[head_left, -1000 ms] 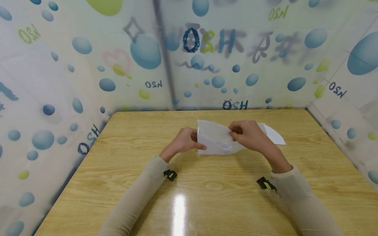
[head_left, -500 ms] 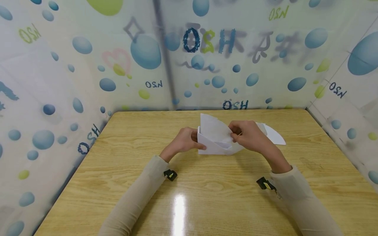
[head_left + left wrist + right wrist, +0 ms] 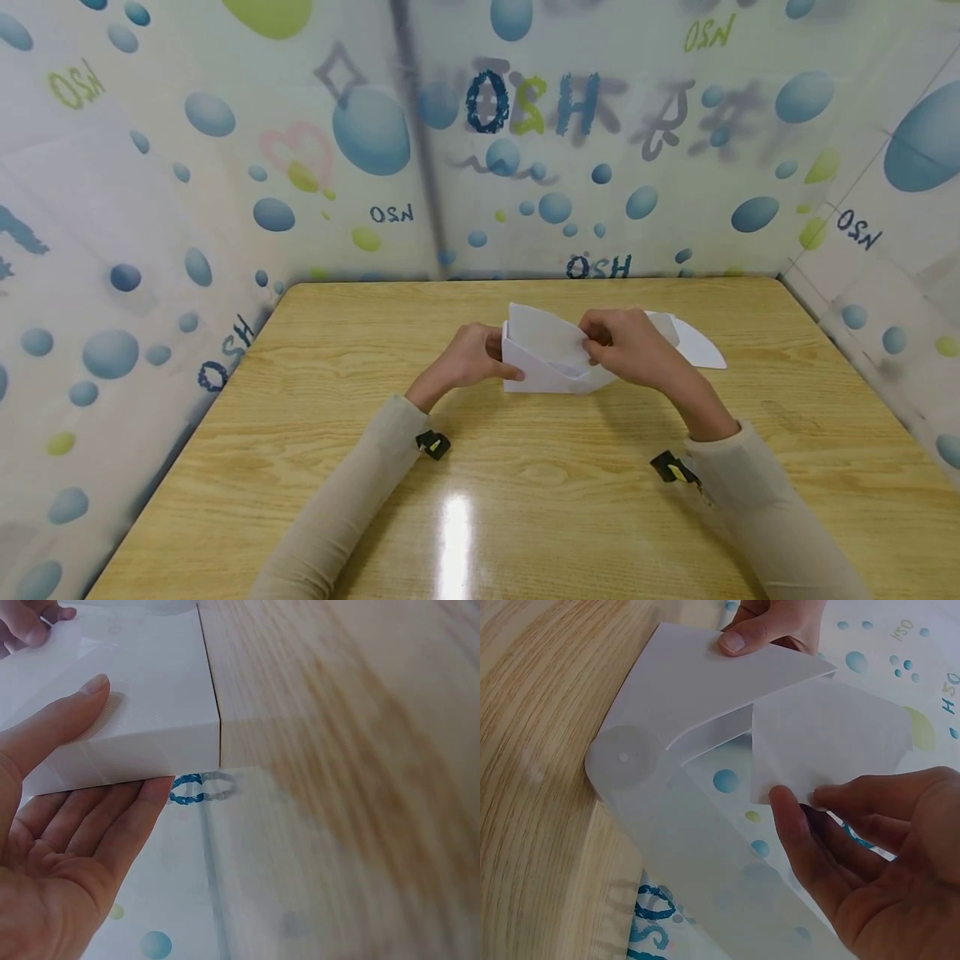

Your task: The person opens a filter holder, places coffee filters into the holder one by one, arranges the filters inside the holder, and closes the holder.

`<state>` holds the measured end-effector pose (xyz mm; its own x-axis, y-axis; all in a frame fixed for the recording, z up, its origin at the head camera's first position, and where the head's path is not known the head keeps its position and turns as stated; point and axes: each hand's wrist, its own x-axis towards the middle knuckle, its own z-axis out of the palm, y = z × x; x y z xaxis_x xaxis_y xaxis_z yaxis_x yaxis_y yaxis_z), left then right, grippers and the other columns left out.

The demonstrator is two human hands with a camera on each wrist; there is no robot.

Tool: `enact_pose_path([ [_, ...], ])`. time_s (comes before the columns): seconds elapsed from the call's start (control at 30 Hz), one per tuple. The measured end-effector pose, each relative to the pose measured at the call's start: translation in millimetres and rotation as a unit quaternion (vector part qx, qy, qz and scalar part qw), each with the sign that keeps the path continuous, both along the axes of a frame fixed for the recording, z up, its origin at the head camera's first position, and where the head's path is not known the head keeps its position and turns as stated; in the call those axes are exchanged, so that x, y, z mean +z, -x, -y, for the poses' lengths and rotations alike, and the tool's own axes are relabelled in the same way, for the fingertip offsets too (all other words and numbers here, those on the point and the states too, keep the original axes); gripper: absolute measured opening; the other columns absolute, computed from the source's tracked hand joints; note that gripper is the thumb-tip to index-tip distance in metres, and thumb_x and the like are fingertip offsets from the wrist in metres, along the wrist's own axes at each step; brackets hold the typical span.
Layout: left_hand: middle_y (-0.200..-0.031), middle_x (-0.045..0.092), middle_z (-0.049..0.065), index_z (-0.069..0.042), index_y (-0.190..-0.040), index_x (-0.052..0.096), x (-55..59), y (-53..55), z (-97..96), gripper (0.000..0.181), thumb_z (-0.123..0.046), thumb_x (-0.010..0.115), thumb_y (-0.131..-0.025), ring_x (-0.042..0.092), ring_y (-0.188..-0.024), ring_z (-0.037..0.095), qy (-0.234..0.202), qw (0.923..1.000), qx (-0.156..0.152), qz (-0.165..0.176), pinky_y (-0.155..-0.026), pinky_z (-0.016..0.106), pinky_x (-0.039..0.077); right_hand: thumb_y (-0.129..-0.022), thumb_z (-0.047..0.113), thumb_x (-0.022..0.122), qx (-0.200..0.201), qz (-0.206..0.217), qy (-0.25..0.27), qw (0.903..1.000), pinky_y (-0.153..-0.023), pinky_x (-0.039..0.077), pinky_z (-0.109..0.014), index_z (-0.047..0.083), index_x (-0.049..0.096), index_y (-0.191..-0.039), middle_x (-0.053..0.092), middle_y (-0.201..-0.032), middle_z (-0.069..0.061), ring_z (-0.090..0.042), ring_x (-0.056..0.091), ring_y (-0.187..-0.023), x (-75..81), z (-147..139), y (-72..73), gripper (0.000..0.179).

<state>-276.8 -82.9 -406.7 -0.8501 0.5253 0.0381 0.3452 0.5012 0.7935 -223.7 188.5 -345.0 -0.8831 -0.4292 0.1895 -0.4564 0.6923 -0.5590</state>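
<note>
My left hand [image 3: 468,358] holds a slim white case [image 3: 534,377] by its left end, thumb on the front face and fingers behind. In the right wrist view the case [image 3: 682,682] has an open slot along its edge and a round pivot [image 3: 622,756], from which a translucent strip [image 3: 712,847] extends. Between thumb and fingertips my right hand [image 3: 633,346] pinches a thin white sheet [image 3: 817,739], its corner close to the fingertips. The sheet stands partly above the slot, its lower part hidden by the case's front wall.
Behind the right hand a white rounded piece [image 3: 697,343] reaches out to the right. The wooden table [image 3: 555,500] stretches all around, up to printed walls [image 3: 480,183] at the back and sides. Small black devices [image 3: 432,444] sit at both wrists.
The sheet first rises and shifts slightly right, away from the case's left edge, then drops a little lower over the slot. The left hand and the case stay put.
</note>
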Motion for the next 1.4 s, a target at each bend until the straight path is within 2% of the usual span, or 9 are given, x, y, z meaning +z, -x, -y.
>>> enact_pose_path([
  [0.17, -0.1, 0.081, 0.005, -0.01, -0.113, 0.077, -0.8, 0.1, 0.0, 0.037, -0.016, 0.091, -0.079, 0.076, -0.085, 0.013, 0.0, 1.0, 0.001, -0.001, -0.077, 0.03, 0.06, -0.096, -0.002, 0.065, 0.008, 0.004, -0.003, 0.9999, -0.066, 0.054, -0.032, 0.003, 0.072, -0.099, 0.075, -0.083, -0.008, -0.012, 0.068, -0.069, -0.7, 1, -0.1, 0.009],
  [0.3, -0.101, 0.081, 0.005, -0.011, -0.113, 0.077, -0.9, 0.3, -0.1, 0.037, -0.016, 0.091, -0.079, 0.075, -0.085, 0.013, 0.002, 1.0, 0.003, 0.001, -0.076, 0.03, 0.06, -0.097, -0.003, 0.064, 0.02, 0.007, -0.008, 0.9997, -0.066, 0.056, -0.033, 0.002, 0.072, -0.103, 0.076, -0.085, -0.01, -0.019, 0.071, -0.07, -1.2, 1, -0.3, 0.011],
  [0.6, -0.104, 0.081, 0.005, -0.01, -0.117, 0.076, 1.7, -0.3, -1.0, 0.041, -0.016, 0.091, -0.079, 0.076, -0.087, 0.014, -0.001, 1.0, 0.001, 0.005, -0.079, 0.031, 0.061, -0.096, -0.003, 0.064, 0.028, 0.006, -0.017, 0.9995, -0.065, 0.055, -0.031, 0.005, 0.073, -0.097, 0.077, -0.084, -0.008, -0.01, 0.068, -0.067, -2.9, 3, 1.0, 0.012],
  [0.97, -0.106, 0.08, 0.007, -0.009, -0.118, 0.076, 2.6, -1.5, -0.9, 0.042, -0.015, 0.091, -0.08, 0.077, -0.089, 0.015, -0.004, 0.9999, 0.0, 0.012, -0.079, 0.032, 0.061, -0.096, -0.002, 0.065, 0.025, 0.001, -0.025, 0.9994, -0.067, 0.054, -0.032, 0.007, 0.073, -0.096, 0.076, -0.083, -0.005, -0.01, 0.067, -0.068, -7.3, 7, 2.1, 0.013],
  [1.4, -0.105, 0.08, 0.005, -0.012, -0.118, 0.076, 0.7, -0.4, -0.7, 0.041, -0.016, 0.091, -0.08, 0.076, -0.088, 0.014, -0.001, 0.9999, 0.003, 0.011, -0.079, 0.032, 0.061, -0.092, -0.003, 0.065, 0.027, 0.0, -0.029, 0.9992, -0.065, 0.049, -0.029, 0.006, 0.073, -0.093, 0.071, -0.077, -0.003, -0.012, 0.056, -0.067, -8.1, 11, 1.4, 0.011],
])
